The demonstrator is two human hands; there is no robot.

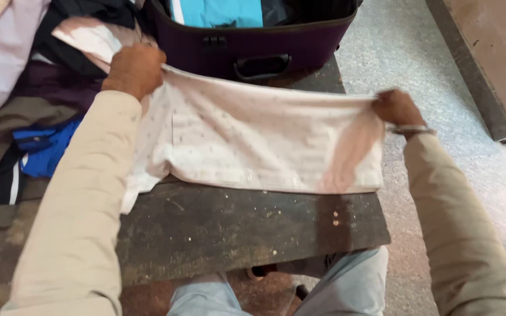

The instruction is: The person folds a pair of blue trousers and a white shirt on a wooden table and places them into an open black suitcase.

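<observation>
A white garment (253, 140) with small dots is stretched flat across the dark wooden table (229, 228). My left hand (134, 69) grips its upper left corner. My right hand (395, 107), with a metal bracelet at the wrist, pinches its upper right corner. Both arms wear beige sleeves. The cloth's lower edge lies on the table top, and its top edge is lifted taut between my hands.
An open dark purple suitcase (253, 47) with a blue garment (218, 11) inside stands behind the cloth. A pile of clothes (24, 117), blue, grey, purple and white, lies at the left. Speckled stone floor (440, 88) runs along the right.
</observation>
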